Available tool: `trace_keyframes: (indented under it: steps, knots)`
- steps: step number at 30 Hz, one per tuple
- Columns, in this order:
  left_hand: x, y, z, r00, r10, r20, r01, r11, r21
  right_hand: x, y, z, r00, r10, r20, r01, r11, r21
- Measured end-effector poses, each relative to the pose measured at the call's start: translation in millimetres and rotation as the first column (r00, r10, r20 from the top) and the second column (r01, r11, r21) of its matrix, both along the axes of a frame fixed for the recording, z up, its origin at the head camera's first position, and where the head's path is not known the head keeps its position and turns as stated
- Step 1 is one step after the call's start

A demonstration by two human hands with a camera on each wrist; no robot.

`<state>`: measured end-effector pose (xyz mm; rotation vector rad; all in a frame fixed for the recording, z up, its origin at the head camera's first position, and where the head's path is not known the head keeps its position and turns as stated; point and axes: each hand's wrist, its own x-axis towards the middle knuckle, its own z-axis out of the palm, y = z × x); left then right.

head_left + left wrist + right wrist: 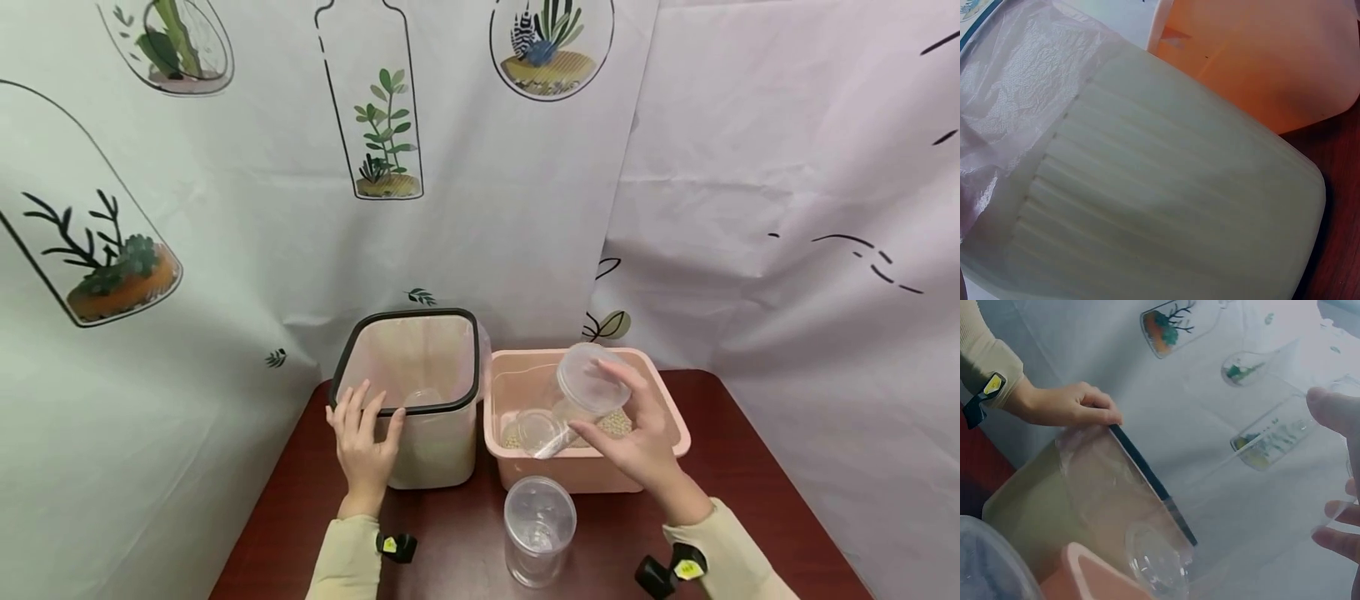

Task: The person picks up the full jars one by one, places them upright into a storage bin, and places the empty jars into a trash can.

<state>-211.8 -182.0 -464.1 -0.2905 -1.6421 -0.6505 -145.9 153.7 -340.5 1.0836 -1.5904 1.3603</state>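
Observation:
My right hand (641,425) holds a clear plastic jar (566,412) by its frosted round end. The jar is tilted over the pink basin (667,408), its other end lower and to the left. Small pale beads or grains (617,423) lie in the basin. My left hand (363,446) rests on the near-left corner of the black-rimmed bin (438,450), fingers spread over the rim (1141,469). A thin clear bag (1029,94) lines the bin and folds over its outside.
A second clear jar (536,533) with a frosted lid stands upright on the dark red table (450,542), in front of the bin and basin. Behind hangs a white cloth (480,250) printed with plants in glass jars. The bin and basin stand side by side.

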Motion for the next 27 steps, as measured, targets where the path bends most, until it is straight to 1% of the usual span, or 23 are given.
trace_keyframes:
  steps: [2,5,9,13,16,24,27]
  knots:
    - [-0.3,0.8,-0.4,1.000,0.000,-0.001,0.000,1.000,0.001,-3.4,-5,4.6,1.000,-0.024,-0.011,0.024,0.999,0.022]
    - [-1.0,1.3,-0.9,1.000,0.000,0.003,0.000,1.000,0.000,-8.2,-12,10.1,0.999,-0.031,-0.026,0.032,0.999,0.036]
    - [-2.3,0.7,-2.0,1.000,-0.001,-0.003,0.001,1.000,-0.002,-15.0,-23,17.6,0.999,-0.013,-0.044,0.014,0.999,0.030]
    - [-4.0,-0.6,-3.2,1.000,-0.002,-0.022,0.002,1.000,0.005,-23.6,-36,24.8,0.996,0.018,-0.086,-0.016,1.000,0.021]
    - [-4.4,-1.5,-3.5,1.000,-0.001,-0.028,0.001,1.000,0.005,-29.0,-46,28.8,0.993,0.025,-0.115,-0.023,1.000,0.018]
    - [-4.1,-1.3,-3.2,1.000,-0.006,-0.012,0.006,1.000,0.001,-38.5,-66,33.6,0.994,0.011,-0.108,-0.006,0.999,0.051]
    - [-3.7,-0.9,-3.4,1.000,-0.005,-0.007,0.005,1.000,0.005,-41.8,-74,34.6,0.993,0.021,-0.114,-0.015,0.998,0.055]
